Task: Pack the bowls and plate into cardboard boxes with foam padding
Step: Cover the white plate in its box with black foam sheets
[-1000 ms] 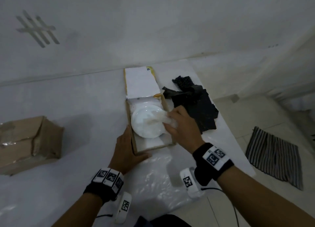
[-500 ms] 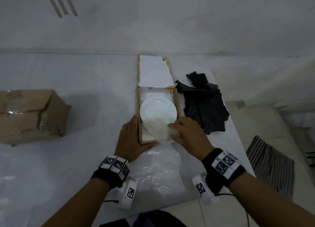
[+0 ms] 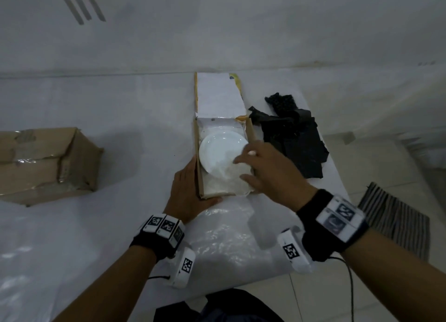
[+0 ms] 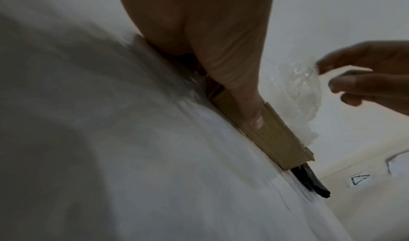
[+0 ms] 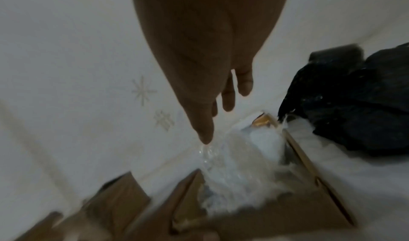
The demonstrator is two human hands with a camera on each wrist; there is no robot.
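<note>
Packing in progress, partly done. Lying already in the shallow box (image 3: 223,196): the plate (image 3: 220,152), resting on pale padding, its far rim bare. Covering its near edge under the right hand (image 3: 270,174): a thin clear wrap (image 3: 231,176), with the loosely spread fingers (image 3: 251,153) pinching a fold of it between thumb and fingertips, as the left wrist view shows (image 4: 294,87). Bracing the box: the left hand (image 3: 187,193), laid flat along the left wall, fingers straight and pressed together, thumb (image 4: 245,104) lying along the near wall. Standing open beyond the fingertips: the box's white-lined lid (image 3: 218,95). Lying just right of the right-hand knuckles: black padding (image 3: 294,138), not yet used. Standing well to the left of the left hand: a second box (image 3: 45,162), contents hidden. No bowls visible anywhere, so their state cannot be told.

Judged as remaining: covering the plate fully, closing the lid.

Compared with half a second earlier: right hand lifted from the box's near right corner to above the plate's right rim, drawing the wrap up with it; left hand and box unmoved.
</note>
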